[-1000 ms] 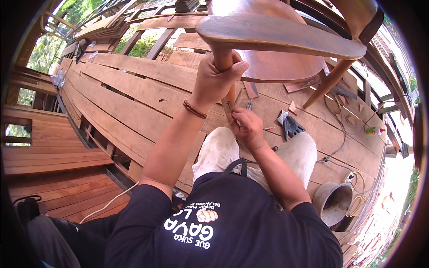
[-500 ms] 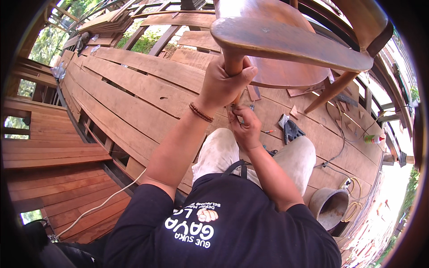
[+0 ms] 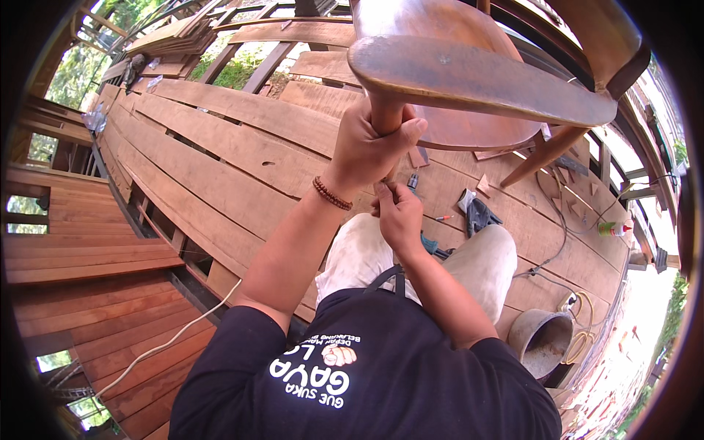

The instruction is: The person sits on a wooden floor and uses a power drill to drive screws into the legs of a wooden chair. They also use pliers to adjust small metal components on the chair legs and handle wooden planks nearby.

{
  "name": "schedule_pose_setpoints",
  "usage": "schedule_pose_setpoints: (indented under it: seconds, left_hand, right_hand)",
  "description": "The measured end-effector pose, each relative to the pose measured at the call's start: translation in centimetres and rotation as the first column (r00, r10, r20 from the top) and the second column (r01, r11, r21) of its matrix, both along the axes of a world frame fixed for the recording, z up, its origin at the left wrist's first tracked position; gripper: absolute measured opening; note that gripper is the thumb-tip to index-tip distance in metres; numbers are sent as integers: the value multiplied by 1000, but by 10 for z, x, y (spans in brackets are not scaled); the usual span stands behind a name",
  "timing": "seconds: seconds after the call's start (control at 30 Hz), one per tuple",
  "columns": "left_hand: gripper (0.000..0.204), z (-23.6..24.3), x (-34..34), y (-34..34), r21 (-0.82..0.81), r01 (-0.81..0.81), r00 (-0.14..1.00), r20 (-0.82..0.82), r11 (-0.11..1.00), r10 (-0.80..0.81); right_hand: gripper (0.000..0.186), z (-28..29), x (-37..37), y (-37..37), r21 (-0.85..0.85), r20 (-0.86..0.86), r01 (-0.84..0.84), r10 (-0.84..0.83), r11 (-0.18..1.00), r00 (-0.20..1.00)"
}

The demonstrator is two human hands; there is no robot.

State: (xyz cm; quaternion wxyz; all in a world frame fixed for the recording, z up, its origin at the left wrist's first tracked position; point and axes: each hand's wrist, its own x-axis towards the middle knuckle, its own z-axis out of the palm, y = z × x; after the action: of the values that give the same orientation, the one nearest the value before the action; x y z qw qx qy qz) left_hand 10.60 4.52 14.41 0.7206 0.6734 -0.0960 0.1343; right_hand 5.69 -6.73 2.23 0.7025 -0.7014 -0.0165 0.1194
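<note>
A brown wooden chair [image 3: 477, 77] with a curved armrest stands in front of me, tilted in the view. My left hand [image 3: 370, 143] is wrapped round the chair's front leg [image 3: 386, 116], just under the armrest's rounded end. Lower down, close to my left wrist, my right hand [image 3: 400, 216] is closed with its fingers curled near the lower part of that leg. Whatever sits in its fingers is too small or hidden to make out. Between my knees a teal-and-black tool [image 3: 434, 247] lies partly covered by my right forearm.
A grey-and-black work glove [image 3: 480, 213], an orange-tipped small tool [image 3: 444, 217] and wood offcuts [image 3: 483, 185] lie on the plank floor [image 3: 220, 147]. A green bottle with a red cap [image 3: 614, 229], dark cord [image 3: 546, 257] and round metal pot [image 3: 541, 341] are at right.
My right hand has shifted slightly down and left, away from the leg's upper part, uncovering more of the teal tool. My left hand keeps its grip; the chair has barely moved.
</note>
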Motion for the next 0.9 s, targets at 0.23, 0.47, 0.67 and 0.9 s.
schedule_pose_setpoints:
  seconds: [0.23, 0.47, 0.67, 0.9]
  left_hand:
    - [11, 7, -2, -3, -50, 20, 1000, 10, 999, -20]
    - [11, 3, -1, -7, -60, -7, 999, 41, 998, 9]
    - [10, 5, -2, -2, -56, 8, 1000, 14, 998, -8]
    - [12, 3, 2, -6, -76, -7, 998, 59, 997, 12]
  right_hand:
    - [26, 8, 4, 3, 127, -281, -23, 58, 992, 958]
    - [26, -4, 1, 1, 90, -163, -40, 55, 995, 985]
    - [25, 2, 4, 0, 118, -143, -69, 86, 991, 986]
    - [26, -26, 3, 2, 695, -310, 40, 249, 717, 918]
